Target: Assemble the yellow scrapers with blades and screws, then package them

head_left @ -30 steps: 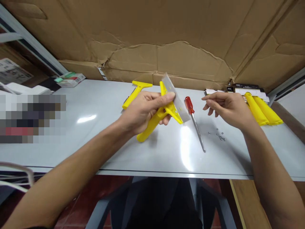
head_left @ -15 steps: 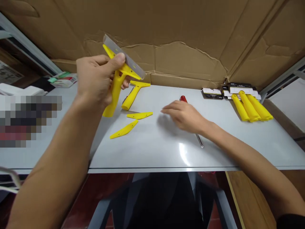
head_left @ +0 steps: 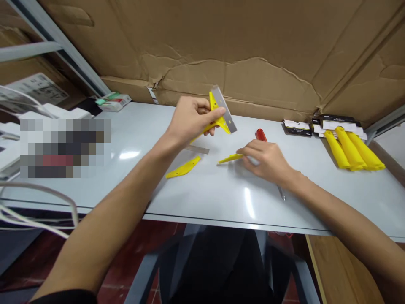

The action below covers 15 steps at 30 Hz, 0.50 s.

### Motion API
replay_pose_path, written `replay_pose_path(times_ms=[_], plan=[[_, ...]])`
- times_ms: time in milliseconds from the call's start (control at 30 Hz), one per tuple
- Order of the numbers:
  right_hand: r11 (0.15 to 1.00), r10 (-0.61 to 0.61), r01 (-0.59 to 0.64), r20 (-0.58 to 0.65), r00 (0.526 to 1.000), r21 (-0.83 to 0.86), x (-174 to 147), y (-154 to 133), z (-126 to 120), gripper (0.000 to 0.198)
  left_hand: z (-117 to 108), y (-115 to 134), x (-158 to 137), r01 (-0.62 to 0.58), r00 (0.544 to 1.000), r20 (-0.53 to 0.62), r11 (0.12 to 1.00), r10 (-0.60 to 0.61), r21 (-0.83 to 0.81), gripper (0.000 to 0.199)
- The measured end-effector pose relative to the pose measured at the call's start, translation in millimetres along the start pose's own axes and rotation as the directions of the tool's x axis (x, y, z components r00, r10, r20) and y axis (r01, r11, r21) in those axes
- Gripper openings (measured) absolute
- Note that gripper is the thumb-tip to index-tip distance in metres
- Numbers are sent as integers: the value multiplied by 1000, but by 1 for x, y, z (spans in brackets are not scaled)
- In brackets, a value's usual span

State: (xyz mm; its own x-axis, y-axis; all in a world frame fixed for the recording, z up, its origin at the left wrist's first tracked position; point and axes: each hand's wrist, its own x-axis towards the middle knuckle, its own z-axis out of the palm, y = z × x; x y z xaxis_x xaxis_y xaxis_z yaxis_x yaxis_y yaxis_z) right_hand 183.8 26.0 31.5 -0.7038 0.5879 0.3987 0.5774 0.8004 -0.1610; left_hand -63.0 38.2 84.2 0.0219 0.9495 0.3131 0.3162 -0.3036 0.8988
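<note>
Scraper in one hand, strip in the other: a person works above a table [head_left: 218, 196].

The left hand [head_left: 191, 120], thumb on the blade [head_left: 229, 115] and fingers curled behind, grips the yellow scraper [head_left: 224, 124], raised to the left of the screwdriver [head_left: 261, 135]. The right hand [head_left: 267, 162], thumb and fingers closed on one end of a yellow strip [head_left: 230, 158], hides the screwdriver's middle; the strip points left from it. Farther left of the screwdriver, a second strip [head_left: 183, 168] and a loose blade [head_left: 200, 149] lie apart; well to its right are yellow handles [head_left: 351, 147].
</note>
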Motion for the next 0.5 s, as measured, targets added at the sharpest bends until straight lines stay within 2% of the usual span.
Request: replay_pose_path(times_ms=[33,67,133,200,300,367,433,500], plan=[[986,56,-43,-77,995,161,-7,6,-9,22,3,2,-2,3,1000,28,1000,-4,14,31],[939,149,-108,-102,984,326,-13,11,-17,21,7,3,-5,7,998,60,1000,-9,27,30],[760,321,-200,-89,943,618,-19,19,-33,24,14,4,-10,13,992,125,999,-20,51,30],[573,434,-237,-45,900,784,-22,26,-43,38,23,4,-16,12,982,189,997,-26,73,31],[420,517,-255,1,856,871,-22,31,-46,71,37,3,-25,6,957,288,994,-37,108,34],[345,535,-267,46,844,900,-21,31,-42,83,45,3,-30,5,940,339,993,-46,120,35],[275,523,-270,92,848,923,-21,28,-36,80,52,2,-34,8,930,364,991,-57,135,33],[242,508,-275,120,853,931,-21,22,-29,70,56,0,-37,11,925,374,988,-69,155,30]])
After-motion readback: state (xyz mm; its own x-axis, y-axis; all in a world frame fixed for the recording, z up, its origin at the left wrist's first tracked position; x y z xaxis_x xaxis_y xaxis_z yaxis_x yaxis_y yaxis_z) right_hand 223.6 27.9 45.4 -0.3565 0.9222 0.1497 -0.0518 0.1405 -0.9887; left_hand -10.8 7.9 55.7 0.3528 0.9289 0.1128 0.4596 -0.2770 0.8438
